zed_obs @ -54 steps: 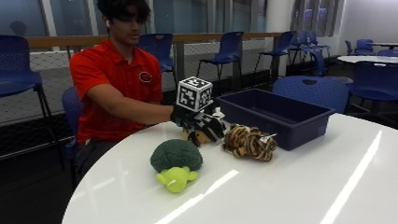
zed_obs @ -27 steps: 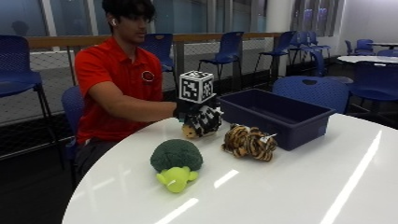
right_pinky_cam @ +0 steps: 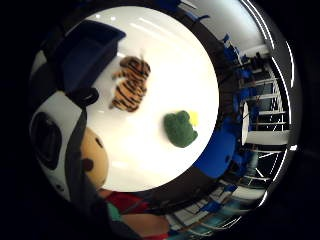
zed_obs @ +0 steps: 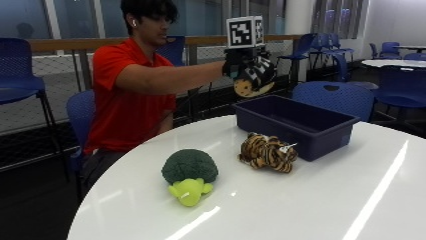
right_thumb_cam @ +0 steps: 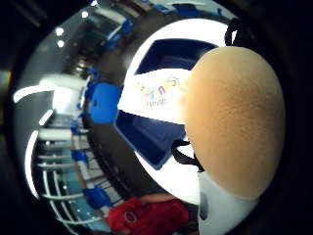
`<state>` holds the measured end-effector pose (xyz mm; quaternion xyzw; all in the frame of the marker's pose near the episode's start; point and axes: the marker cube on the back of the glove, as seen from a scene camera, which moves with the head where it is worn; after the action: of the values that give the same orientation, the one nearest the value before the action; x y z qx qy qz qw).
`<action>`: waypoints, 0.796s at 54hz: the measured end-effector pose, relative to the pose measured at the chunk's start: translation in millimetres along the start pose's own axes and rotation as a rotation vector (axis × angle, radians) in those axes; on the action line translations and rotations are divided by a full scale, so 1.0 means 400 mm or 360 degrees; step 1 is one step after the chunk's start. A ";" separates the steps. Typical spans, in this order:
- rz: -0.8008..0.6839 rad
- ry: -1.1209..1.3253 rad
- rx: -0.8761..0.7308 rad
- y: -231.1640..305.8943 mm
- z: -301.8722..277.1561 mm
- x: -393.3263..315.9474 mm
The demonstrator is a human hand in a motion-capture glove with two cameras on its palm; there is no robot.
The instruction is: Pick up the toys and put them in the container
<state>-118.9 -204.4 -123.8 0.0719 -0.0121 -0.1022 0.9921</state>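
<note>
Fingers (zed_obs: pixel 241 64) of rt hand grip plush toy (zed_obs: pixel 254 80), raised above blue container (zed_obs: pixel 293 124).

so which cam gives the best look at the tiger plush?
The outside view: the tiger plush lies whole on the white table, right against the blue bin. The little finger side palm view also shows it from above, stripes clear, beside the bin. The thumb side palm view does not show it; the held toy fills that view.

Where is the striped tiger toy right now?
In the outside view, the tiger toy lies on the white table, against the blue container, beside the broccoli toy.
</note>
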 end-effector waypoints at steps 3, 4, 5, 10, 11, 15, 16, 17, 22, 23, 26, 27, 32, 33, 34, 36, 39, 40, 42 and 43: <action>-0.0092 0.0002 0.0031 -0.039 -0.030 -0.073; -0.0100 -0.0003 0.0038 -0.051 -0.036 -0.092; -0.0094 -0.0012 0.0044 -0.063 -0.041 -0.110; -0.0035 -0.0087 0.0051 -0.115 -0.051 -0.189; -0.0025 -0.0086 0.0051 -0.123 -0.050 -0.199; -0.0047 -0.0045 0.0037 -0.146 -0.034 -0.238; -0.0078 -0.0024 0.0029 -0.150 -0.028 -0.248; -0.0109 -0.0002 0.0020 -0.154 -0.021 -0.256; -0.0102 -0.0002 -0.0054 -0.172 0.013 -0.289; -0.0067 -0.0024 -0.0085 -0.175 0.022 -0.295; 0.0004 -0.0055 -0.0202 -0.179 0.049 -0.301; -0.0006 -0.0059 -0.0235 -0.177 0.056 -0.301; -0.0076 0.0055 -0.0333 -0.164 0.093 -0.269; -0.0094 0.0098 -0.0343 -0.161 0.100 -0.254; -0.0128 0.0126 -0.0351 -0.156 0.107 -0.240; -0.0192 0.0120 -0.0365 -0.144 0.113 -0.218; -0.0196 0.0017 -0.0360 -0.124 0.115 -0.185; -0.0187 0.0027 -0.0349 -0.117 0.119 -0.162; -0.0170 0.0096 -0.0327 -0.102 0.131 -0.106; -0.0168 0.0113 -0.0321 -0.095 0.136 -0.082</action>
<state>-160.8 -242.0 -75.7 -0.0240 0.0373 -0.1525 0.9873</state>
